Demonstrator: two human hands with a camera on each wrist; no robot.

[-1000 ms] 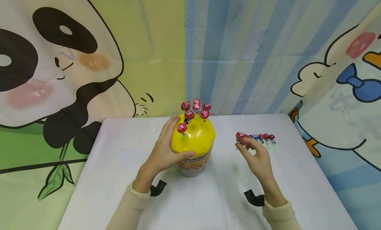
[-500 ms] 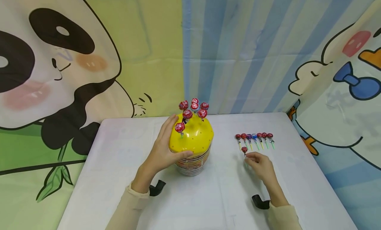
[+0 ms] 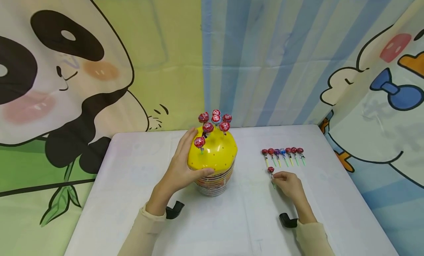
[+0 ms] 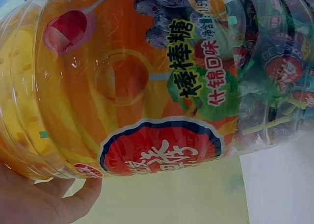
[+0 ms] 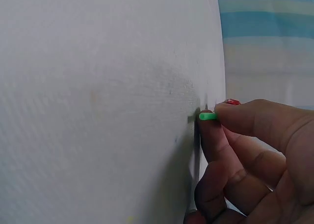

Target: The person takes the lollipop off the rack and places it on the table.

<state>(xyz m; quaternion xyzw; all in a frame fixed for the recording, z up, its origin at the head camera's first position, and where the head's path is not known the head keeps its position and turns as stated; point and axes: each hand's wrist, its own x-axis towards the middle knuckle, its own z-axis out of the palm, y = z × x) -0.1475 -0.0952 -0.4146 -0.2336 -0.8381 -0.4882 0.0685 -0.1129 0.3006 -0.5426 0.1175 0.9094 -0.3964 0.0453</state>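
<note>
A clear plastic lollipop jar [image 3: 214,186] with a domed yellow lid [image 3: 216,155] stands upright on the table. Several red-wrapped lollipops [image 3: 208,127] stick up from small holes in the lid. My left hand [image 3: 180,167] grips the jar's top from the left, thumb in front. In the left wrist view, the jar's orange label [image 4: 122,87] and wrapped sweets inside are visible. To the right, my right hand [image 3: 289,184] pinches a single lollipop [image 3: 270,170] by its green stick [image 5: 208,116], close above or on the tabletop; contact is unclear.
A row of several lollipops [image 3: 282,152], red, purple and blue, lies beyond my right hand, sticks pointing toward me. White cloth covers the table [image 3: 232,223]. Printed curtains with a panda [image 3: 99,101] and stripes hang behind and beside it.
My right hand has drawn back from the row toward me, bringing one lollipop to just in front of it. The left hand stays on the jar.
</note>
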